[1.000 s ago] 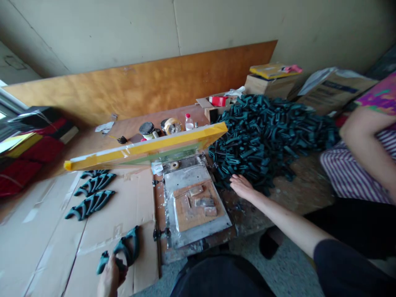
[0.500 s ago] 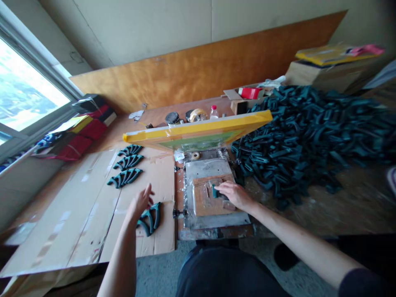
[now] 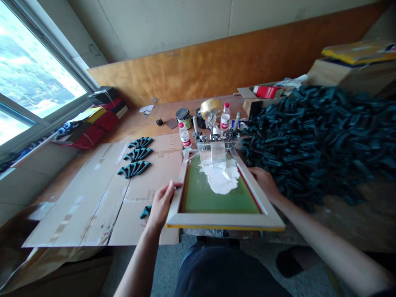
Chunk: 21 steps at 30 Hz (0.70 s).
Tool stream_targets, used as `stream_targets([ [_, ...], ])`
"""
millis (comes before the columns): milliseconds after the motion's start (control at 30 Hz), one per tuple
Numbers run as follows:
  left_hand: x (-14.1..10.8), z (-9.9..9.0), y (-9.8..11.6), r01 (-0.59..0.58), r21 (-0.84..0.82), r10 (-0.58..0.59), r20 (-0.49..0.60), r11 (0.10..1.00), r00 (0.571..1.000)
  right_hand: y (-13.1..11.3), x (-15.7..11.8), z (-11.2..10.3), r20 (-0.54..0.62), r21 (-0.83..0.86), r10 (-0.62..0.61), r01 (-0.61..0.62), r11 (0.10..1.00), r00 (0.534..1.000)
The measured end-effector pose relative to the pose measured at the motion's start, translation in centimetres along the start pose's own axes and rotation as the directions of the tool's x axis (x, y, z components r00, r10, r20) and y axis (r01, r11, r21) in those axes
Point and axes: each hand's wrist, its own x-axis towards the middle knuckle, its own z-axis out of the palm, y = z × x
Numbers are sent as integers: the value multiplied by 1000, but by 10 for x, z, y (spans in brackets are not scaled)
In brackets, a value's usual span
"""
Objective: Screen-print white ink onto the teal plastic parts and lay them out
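Observation:
A screen printing frame [image 3: 225, 219] with a green mesh lies lowered in front of me, white ink [image 3: 223, 181] pooled on its far half. Over the ink hangs a pale metal blade [image 3: 218, 153] on a clamp at the back. My left hand [image 3: 162, 202] is closed on the frame's left edge, thumb toward the top. At the right edge my right hand [image 3: 264, 183] grips the frame's side, its fingers partly hidden. Dark green curved handles [image 3: 145, 211] lie on cardboard, partly behind my left hand. What is under the frame is hidden.
Three rows of green handles [image 3: 135, 168] lie on the cardboard sheet [image 3: 89, 198]. A large pile of dark green parts [image 3: 312, 144] covers the right side. Red-capped bottles [image 3: 185, 136], an ink jar [image 3: 183, 118] and a tape roll [image 3: 210, 108] stand behind the frame.
The frame has swung down from its raised position and covers the base plate and wooden block. My right hand has left the green part on the block; both hands are now at the frame's sides.

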Motion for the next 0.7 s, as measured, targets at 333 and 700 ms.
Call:
stream_targets([
  [333,12,16,-103,155,152,-154,-19,976,988,-43,26,78,643,-647,-140,632,427,753],
  [700,11,16,-102,174,69,-172,-29,982,985,-32,-19,38,826,-332,-287,830,448,485],
])
